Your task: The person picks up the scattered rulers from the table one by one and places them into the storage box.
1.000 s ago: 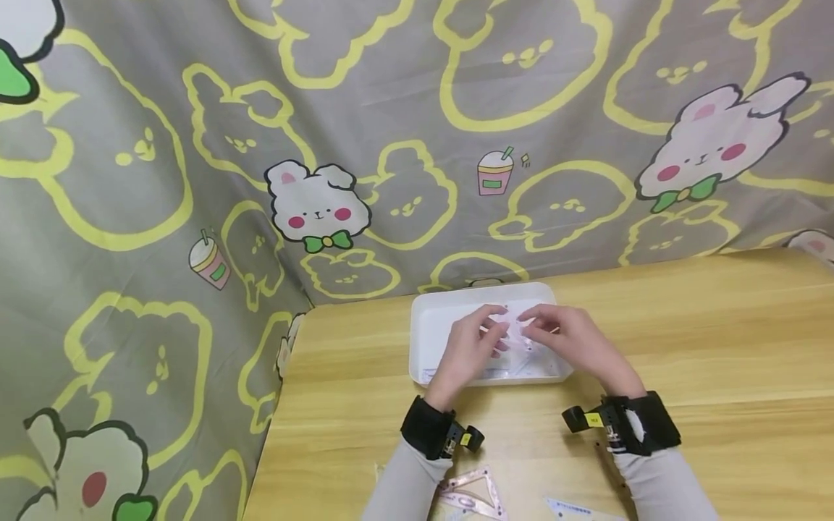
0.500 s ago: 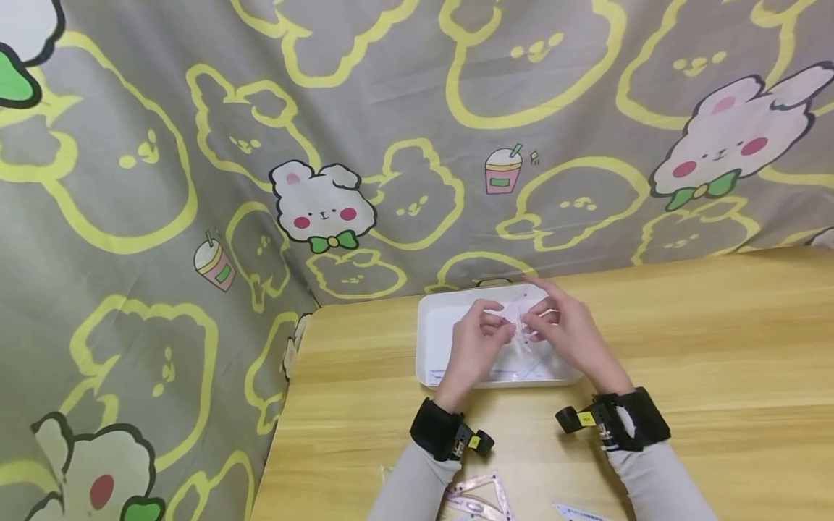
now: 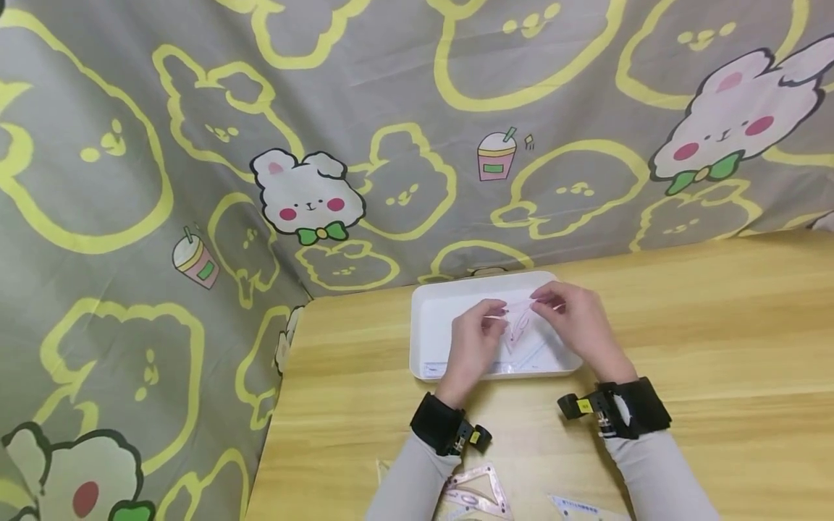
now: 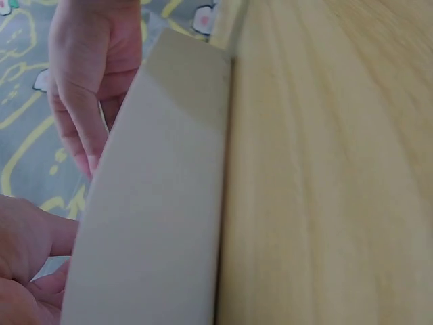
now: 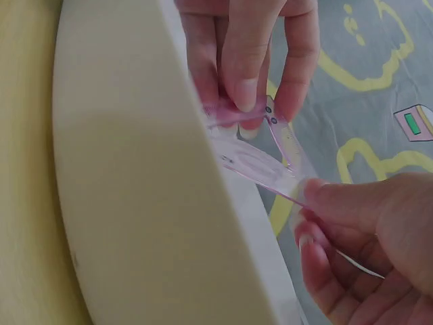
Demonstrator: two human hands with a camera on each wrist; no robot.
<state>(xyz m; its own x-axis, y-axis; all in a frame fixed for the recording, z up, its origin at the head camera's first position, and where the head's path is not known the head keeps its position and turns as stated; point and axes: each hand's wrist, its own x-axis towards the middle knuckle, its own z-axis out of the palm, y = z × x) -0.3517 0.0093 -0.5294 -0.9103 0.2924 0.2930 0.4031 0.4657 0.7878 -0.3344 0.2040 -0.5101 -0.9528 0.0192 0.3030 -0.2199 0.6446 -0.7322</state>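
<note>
A pink see-through set square (image 3: pixel 517 320) hangs just above the white tray (image 3: pixel 430 318), held between both hands. My left hand (image 3: pixel 495 313) pinches its left corner with thumb and fingers. My right hand (image 3: pixel 542 302) pinches its right end. In the right wrist view the set square (image 5: pixel 260 166) spans from the left hand (image 5: pixel 247 88) at the top to the right hand (image 5: pixel 318 196) at the lower right, beside the tray wall (image 5: pixel 135 169). The left wrist view shows mostly the tray wall (image 4: pixel 162 203), with the right hand (image 4: pixel 88 81) behind it.
Clear rulers (image 3: pixel 521 365) lie in the tray's near part. On the wooden table (image 3: pixel 717 325) near my sleeves lie another pink set square (image 3: pixel 478 492) and a pale flat item (image 3: pixel 573 510). A printed grey curtain (image 3: pixel 326 145) hangs behind and to the left.
Both hands have kept hold of the pink set square and turned it flatter over the tray. The right hand has come down from the tray's far edge.
</note>
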